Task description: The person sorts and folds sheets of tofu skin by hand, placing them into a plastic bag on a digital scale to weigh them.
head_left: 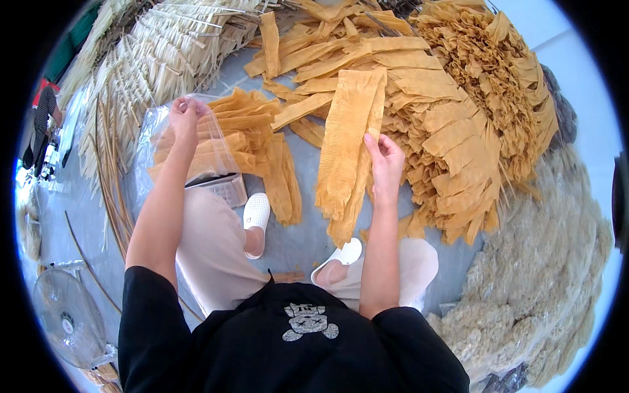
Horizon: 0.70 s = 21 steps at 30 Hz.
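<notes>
Grey floor (pixel 295 242) lies under my white slippers (pixel 257 211). My right hand (pixel 385 160) pinches a long yellow dried sheet (pixel 347 144); my left hand (pixel 183 114) grips the clear plastic bag (pixel 196 154) of sheets. Farther off, the big sheet pile (pixel 458 111).

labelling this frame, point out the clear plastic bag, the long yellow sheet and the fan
clear plastic bag (pixel 211 154): head view, side wall
long yellow sheet (pixel 347 137): head view, middle of strip
fan (pixel 69 318): head view, grille
</notes>
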Each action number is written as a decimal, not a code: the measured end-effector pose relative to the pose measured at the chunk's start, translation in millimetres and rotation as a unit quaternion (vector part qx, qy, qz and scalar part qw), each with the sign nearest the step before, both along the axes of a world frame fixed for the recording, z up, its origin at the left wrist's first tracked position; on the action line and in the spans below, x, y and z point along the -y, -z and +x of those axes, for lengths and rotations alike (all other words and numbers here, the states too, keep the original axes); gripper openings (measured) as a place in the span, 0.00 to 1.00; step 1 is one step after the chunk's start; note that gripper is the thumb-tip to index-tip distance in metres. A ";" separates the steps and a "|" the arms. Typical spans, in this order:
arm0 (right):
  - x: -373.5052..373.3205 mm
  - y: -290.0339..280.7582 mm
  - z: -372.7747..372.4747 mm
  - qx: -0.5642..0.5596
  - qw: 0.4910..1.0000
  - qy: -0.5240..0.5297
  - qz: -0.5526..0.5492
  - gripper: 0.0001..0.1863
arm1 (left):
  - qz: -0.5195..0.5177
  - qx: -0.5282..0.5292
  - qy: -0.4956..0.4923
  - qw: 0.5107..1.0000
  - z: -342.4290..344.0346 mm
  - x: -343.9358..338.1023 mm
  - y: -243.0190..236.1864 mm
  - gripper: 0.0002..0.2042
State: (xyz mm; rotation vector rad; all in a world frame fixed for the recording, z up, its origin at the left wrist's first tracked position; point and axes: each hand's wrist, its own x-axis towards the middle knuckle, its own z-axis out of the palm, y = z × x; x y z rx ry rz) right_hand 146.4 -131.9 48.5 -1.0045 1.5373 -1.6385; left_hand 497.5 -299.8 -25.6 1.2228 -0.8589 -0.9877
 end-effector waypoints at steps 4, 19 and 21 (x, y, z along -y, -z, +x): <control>-6.9 -8.9 5.7 0.003 0.999 -0.025 0.036 0.08 | 0.057 0.040 0.014 0.997 5.4 8.1 11.1 0.06; -28.4 -22.6 27.1 -0.273 0.959 -0.022 -0.071 0.09 | -0.032 0.517 0.047 0.854 -40.8 -19.4 -8.6 0.38; -34.5 -31.4 38.2 -0.328 0.941 -0.016 -0.081 0.09 | -0.106 0.270 0.206 0.935 -73.0 -29.5 -37.2 0.47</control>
